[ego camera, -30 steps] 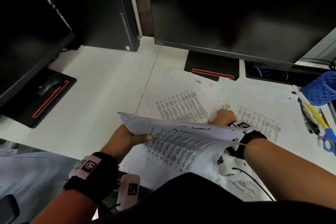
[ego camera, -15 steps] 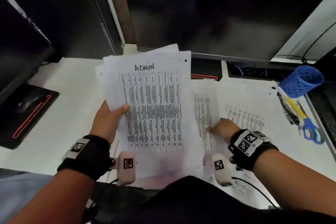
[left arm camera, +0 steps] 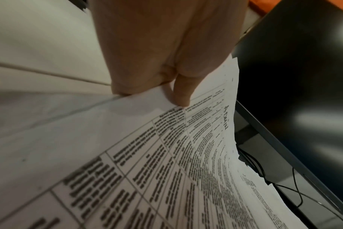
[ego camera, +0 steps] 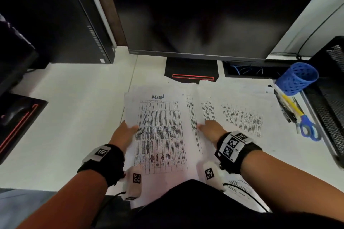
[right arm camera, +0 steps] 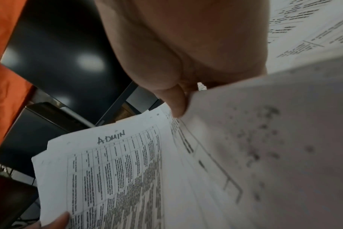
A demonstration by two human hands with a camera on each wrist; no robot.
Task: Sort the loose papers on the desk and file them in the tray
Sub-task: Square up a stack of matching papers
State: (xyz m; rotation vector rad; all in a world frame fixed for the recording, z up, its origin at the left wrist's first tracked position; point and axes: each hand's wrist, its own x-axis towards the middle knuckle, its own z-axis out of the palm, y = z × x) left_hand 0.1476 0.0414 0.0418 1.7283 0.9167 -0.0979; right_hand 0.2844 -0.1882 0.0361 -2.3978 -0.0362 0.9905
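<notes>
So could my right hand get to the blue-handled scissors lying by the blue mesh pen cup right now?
Probably, but not at once. The right hand is pinching a printed sheet. The blue-handled scissors lie in the open to its right, with only flat papers between.

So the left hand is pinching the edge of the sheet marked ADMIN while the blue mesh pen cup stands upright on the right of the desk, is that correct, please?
Nearly: the blue mesh pen cup is not upright but tipped on its side, with pens spilled beside it, as the head view shows. The rest holds: the left hand pinches the edge of the sheet marked ADMIN.
</notes>
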